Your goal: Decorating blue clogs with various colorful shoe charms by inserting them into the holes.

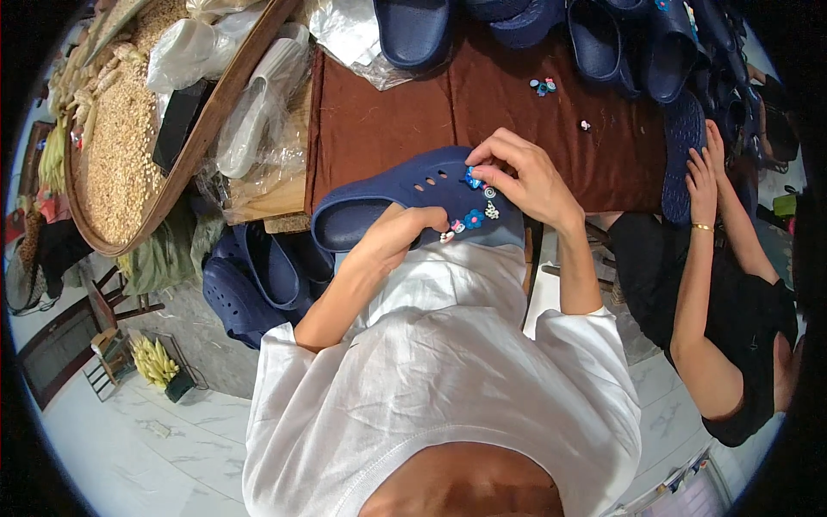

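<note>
Two hands work at the near edge of a table draped in brown cloth (388, 129), above a pale marble floor (155, 431). Far left, a round woven tray (185, 164) holds grain. Centre, the left hand (392, 237) grasps a navy clog (405, 194) by its opening; the right hand (525, 177) pinches a small blue charm (472, 179) against the clog's top. Far right, another person's hands (702, 168) rest on a navy sole (682, 155).
</note>
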Demonstrator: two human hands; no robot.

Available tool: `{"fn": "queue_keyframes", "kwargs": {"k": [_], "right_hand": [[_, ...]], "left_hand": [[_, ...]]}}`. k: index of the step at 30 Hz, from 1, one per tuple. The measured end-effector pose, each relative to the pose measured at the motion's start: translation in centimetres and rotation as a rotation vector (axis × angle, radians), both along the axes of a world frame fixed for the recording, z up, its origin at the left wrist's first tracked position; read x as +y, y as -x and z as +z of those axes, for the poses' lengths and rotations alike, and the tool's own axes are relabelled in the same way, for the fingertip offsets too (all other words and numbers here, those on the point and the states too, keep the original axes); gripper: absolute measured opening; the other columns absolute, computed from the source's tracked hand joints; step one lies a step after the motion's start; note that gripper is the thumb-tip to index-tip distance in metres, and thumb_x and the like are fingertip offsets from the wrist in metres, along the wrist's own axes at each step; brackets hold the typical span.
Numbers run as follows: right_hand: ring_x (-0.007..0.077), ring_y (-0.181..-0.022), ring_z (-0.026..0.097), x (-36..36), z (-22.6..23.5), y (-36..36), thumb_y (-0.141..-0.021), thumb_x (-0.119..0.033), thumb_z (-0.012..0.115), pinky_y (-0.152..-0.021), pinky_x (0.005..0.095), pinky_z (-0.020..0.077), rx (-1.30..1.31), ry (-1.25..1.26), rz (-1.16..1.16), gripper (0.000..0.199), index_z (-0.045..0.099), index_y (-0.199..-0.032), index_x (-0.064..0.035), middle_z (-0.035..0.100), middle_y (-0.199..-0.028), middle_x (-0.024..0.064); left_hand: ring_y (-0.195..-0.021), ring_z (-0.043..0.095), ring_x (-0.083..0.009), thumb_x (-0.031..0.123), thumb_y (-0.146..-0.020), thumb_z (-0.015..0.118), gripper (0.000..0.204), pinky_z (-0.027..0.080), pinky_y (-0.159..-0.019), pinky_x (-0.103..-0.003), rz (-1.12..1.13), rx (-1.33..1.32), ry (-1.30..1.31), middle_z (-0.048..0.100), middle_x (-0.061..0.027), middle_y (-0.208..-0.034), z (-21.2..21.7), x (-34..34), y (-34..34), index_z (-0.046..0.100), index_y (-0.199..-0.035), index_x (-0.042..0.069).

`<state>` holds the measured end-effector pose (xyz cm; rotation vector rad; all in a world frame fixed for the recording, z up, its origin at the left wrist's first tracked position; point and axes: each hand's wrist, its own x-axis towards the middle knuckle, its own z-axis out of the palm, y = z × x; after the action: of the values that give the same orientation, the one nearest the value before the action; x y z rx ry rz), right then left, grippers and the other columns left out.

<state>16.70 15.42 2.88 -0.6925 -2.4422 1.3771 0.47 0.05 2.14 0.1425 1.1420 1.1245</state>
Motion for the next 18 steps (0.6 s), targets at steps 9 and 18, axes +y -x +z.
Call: {"fn": "queue_keyframes", "kwargs": {"k": [9, 18], "right_hand": [[0.0133, -0.082, 0.059, -0.5, -0.5, -0.1, -0.087, -0.015, 0.070, -0.067, 0.0274, 0.0452, -0.005, 0.075, -0.060, 0.014, 0.067, -0.094, -0.0030, 0.058, -0.090, 0.0029], [0.0188, -0.090, 0.060, -0.2, 0.1, -0.2, -0.085, -0.017, 0.071, -0.080, 0.0332, 0.0478, -0.045, 0.172, -0.042, 0.022, 0.069, -0.102, -0.0047, 0.060, -0.092, 0.0055]], "left_hand": [[-0.083, 0.062, -0.0161, -0.008, -0.071, 0.061, 0.025, 0.051, -0.077, -0.029, 0.027, -0.035, 0.063, 0.067, -0.0070, -0.091, -0.2, -0.4, 0.0, 0.066, -0.095, -0.003], [-0.081, 0.062, -0.0157, -0.007, -0.069, 0.063, 0.022, 0.050, -0.077, -0.029, -0.026, -0.121, 0.194, 0.067, -0.0063, -0.089, 0.3, -0.4, 0.9, 0.067, -0.090, -0.002]]}}
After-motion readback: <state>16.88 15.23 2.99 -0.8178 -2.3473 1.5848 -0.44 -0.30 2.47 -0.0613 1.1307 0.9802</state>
